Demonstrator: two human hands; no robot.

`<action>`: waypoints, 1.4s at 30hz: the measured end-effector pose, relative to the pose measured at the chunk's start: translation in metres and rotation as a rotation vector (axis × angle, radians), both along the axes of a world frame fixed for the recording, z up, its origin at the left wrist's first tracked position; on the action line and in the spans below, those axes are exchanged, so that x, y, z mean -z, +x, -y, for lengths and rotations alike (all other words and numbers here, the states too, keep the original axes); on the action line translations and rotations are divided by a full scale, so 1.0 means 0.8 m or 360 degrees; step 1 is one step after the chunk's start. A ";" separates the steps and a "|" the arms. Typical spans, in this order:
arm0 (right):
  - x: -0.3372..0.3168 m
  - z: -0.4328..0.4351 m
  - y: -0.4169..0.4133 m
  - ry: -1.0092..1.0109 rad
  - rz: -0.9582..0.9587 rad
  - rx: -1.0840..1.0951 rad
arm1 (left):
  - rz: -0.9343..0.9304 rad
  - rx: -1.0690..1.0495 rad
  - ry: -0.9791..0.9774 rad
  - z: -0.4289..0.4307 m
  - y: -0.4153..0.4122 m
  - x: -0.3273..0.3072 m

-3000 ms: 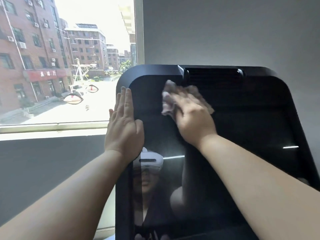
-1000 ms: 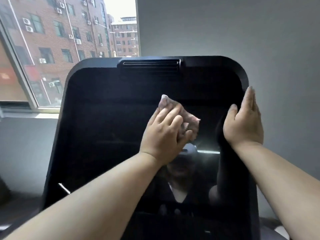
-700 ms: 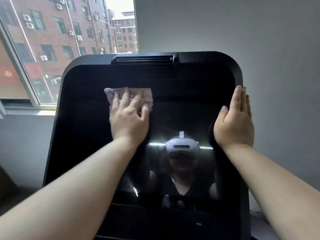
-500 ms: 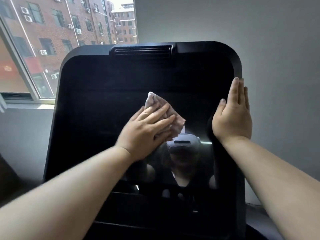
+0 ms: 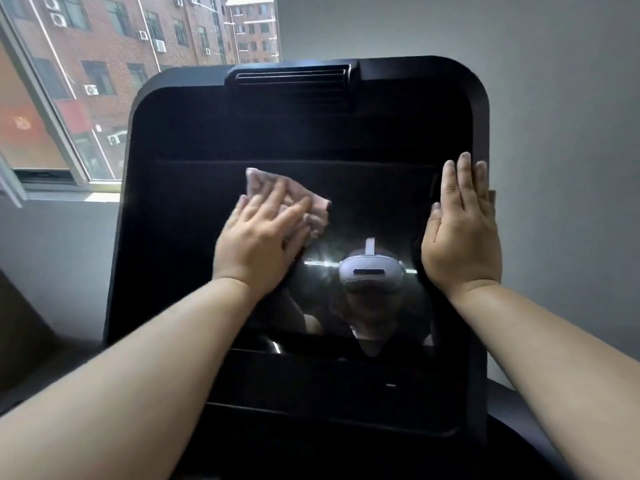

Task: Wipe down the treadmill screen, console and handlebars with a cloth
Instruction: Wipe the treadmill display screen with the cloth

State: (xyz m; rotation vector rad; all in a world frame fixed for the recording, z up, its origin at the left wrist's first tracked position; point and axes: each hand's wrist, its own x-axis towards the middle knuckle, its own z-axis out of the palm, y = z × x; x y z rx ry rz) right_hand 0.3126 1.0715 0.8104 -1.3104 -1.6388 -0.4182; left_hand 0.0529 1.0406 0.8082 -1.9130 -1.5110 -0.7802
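Observation:
The treadmill's tall black screen (image 5: 194, 237) fills the middle of the head view, glossy and reflecting a person in a headset. My left hand (image 5: 259, 240) presses a small pinkish cloth (image 5: 263, 183) flat against the glass near its centre, fingers spread and straight. The cloth sticks out above and to the right of my fingers. My right hand (image 5: 460, 233) lies flat with straight fingers on the screen's right border, steadying it. A vent slot (image 5: 292, 77) runs along the top of the frame. The lower console panel (image 5: 346, 386) is dark below the glass.
A window (image 5: 104, 81) with brick buildings outside is at the upper left. A grey wall (image 5: 554, 133) stands behind and to the right of the screen. A dark curved part (image 5: 519, 407), perhaps a handlebar, shows at the lower right.
Three seconds ago my right hand wiped with the cloth while my left steadied the left edge; now the hands have swapped. In the last second my left hand swept the cloth left and right.

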 end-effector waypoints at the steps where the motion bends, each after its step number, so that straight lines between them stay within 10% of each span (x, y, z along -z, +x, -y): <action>1: 0.005 0.002 0.000 0.0028 0.0072 0.0006 | 0.0253 -0.0210 -0.0041 0.000 -0.015 -0.008; 4: 0.011 0.004 -0.001 0.0090 0.0293 0.0051 | 0.0782 -0.0580 -0.0144 0.007 0.019 -0.001; 9: 0.014 0.009 0.001 0.0108 0.0449 0.0063 | -0.0093 0.0346 -0.0050 0.059 0.111 0.071; 12: 0.031 0.024 0.002 0.0114 0.0458 0.0042 | -0.0280 0.0323 -0.0009 0.051 0.039 0.069; 18: 0.055 0.038 0.001 0.0114 0.0457 0.0078 | 0.0900 -0.0735 -0.0090 0.049 -0.013 0.069; 26: 0.062 0.048 0.000 0.0057 0.0365 0.0075 | -0.0416 0.0470 -0.0078 0.092 0.017 0.117; 33: 0.075 0.057 -0.002 0.0023 0.0306 0.0070 | 0.1232 -0.0635 -0.0139 0.098 0.035 0.111; 39: 0.087 0.074 -0.001 -0.0083 0.0245 0.0045 | -0.0199 0.0422 -0.0219 0.130 0.036 0.157; 42: 0.114 0.093 0.000 -0.0093 0.0247 0.0058 | 0.0112 -0.0024 -0.0169 0.122 -0.048 0.149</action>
